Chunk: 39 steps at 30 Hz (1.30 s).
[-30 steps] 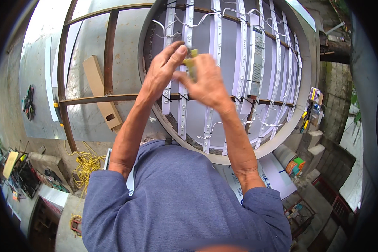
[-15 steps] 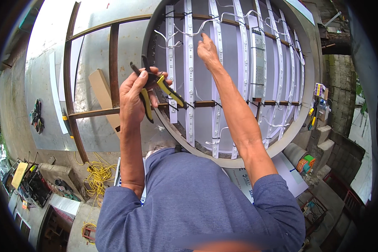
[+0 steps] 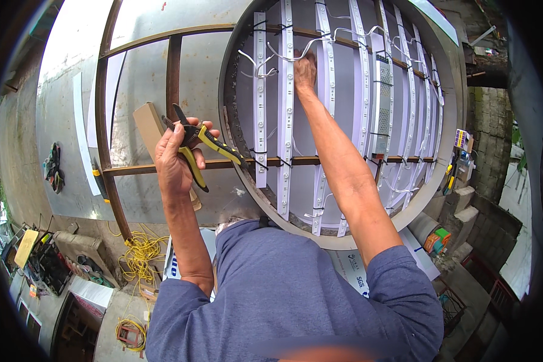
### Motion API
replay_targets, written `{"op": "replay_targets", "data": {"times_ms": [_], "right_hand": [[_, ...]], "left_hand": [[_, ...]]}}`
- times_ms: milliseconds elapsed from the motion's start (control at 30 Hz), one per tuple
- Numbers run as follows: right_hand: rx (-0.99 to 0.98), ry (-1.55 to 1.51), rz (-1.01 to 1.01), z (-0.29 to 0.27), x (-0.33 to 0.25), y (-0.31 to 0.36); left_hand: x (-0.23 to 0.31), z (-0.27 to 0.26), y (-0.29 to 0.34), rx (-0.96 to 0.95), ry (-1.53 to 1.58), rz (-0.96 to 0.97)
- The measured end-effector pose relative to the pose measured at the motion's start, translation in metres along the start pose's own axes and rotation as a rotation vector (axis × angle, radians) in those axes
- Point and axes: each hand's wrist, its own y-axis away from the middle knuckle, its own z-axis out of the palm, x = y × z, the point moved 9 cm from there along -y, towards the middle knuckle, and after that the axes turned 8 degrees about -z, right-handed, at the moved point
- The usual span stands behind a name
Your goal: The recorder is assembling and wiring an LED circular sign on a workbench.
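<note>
My left hand (image 3: 178, 145) is wrapped around yellow-and-black wire strippers (image 3: 193, 139), their jaws spread apart and pointing up and left. They hang to the left of a round metal sign frame (image 3: 228, 123) lined with LED strips. Inside the frame, my right hand (image 3: 305, 71) has its fingers curled at the white wire (image 3: 326, 40) that loops across the upper ends of the strips. The fingertips are partly in shadow. Nearest to that hand are an LED strip (image 3: 288, 90) on its left and another LED strip (image 3: 326, 78) on its right.
A perforated metal power supply (image 3: 381, 108) is mounted between strips at the right. Rusty steel bars (image 3: 174, 78) cross the sheet metal (image 3: 208, 72) on the left. A cardboard piece (image 3: 148, 123), a yellow-handled knife (image 3: 98, 178) and a tangled yellow cord (image 3: 142, 256) lie around.
My right hand has gone from an extended index finger to curled fingers at the wire. My left hand has moved down and left with the wire strippers. The view has shifted slightly.
</note>
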Motion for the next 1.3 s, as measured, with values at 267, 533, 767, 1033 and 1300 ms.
{"op": "replay_targets", "data": {"times_ms": [267,533,767,1033,1300], "right_hand": [[0.132,0.258,-0.245,-0.001,-0.013,0.007],[0.03,0.46,-0.244,-0.028,-0.059,0.035],[0.055,0.408,-0.154,-0.027,-0.051,0.026],[0.038,-0.142,0.125,-0.015,-0.014,0.027],[-0.148,-0.63,0.216,-0.011,-0.025,0.068]], "left_hand": [[-0.008,0.001,-0.004,-0.034,-0.005,-0.023],[-0.011,-0.011,0.011,-0.009,-0.006,-0.009],[-0.02,-0.021,0.015,0.025,0.006,-0.034],[-0.021,-0.029,0.015,0.033,0.025,-0.038],[-0.019,-0.028,0.016,0.042,0.027,-0.043]]}}
